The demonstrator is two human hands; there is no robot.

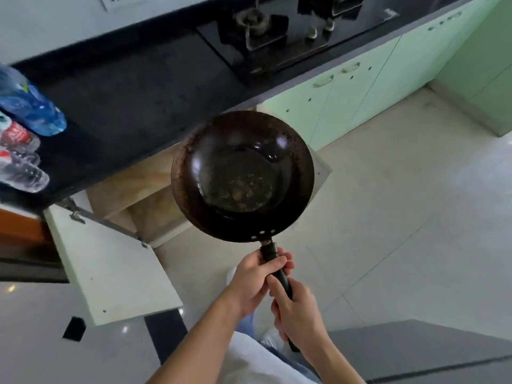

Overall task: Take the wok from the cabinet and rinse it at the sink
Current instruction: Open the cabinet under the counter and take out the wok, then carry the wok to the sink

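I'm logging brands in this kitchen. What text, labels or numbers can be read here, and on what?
No text is readable.
Blue-labelled bottle: print blurred.
Red-labelled bottle: white marks, too blurred to read.
Wok and stove: no markings visible.

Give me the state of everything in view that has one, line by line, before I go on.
wok: out of the cabinet, held in the air, bowl up, dark residue inside.
left hand: closed on the wok handle, nearer the bowl.
right hand: closed on the handle, farther back.
cabinet door: swung open.
green cabinet doors: shut.
gas stove: no flame visible.
bottles: standing on the black counter.
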